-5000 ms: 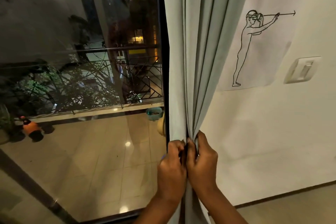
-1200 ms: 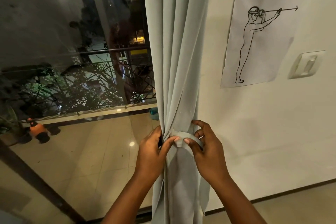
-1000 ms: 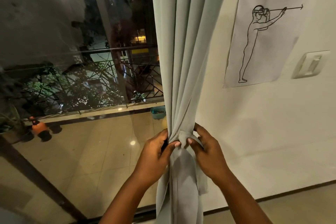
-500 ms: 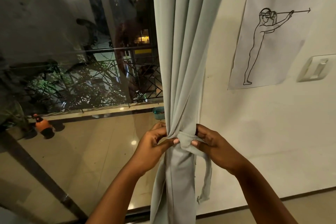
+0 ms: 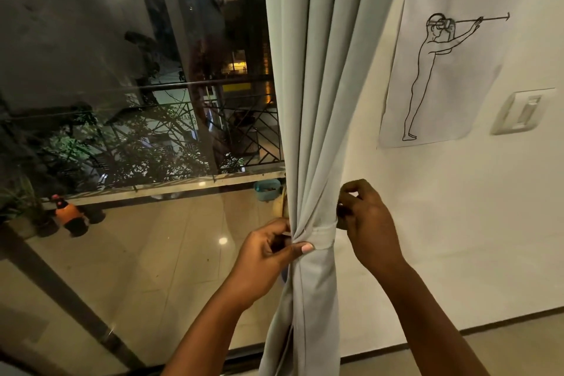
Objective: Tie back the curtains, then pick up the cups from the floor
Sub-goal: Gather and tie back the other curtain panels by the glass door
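Pinching left end of tie-back band (image 5: 317,237), left hand (image 5: 262,259) sits at curtain's window-side edge. Band wraps gathered curtain (image 5: 314,137) beside wall. Right hand (image 5: 366,223), fingers curled, works band's far end behind folds; grip hidden, cannot tell. Step: tying back, first stage. Next, likely: fasten ends, release, look for cups, none in view.

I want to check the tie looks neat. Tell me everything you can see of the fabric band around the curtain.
The pale grey-green fabric band wraps flat around the gathered matching curtain, cinching its folds. The left hand pinches its left end, thumb on the front. The right hand is at its right end; its grip is hidden.
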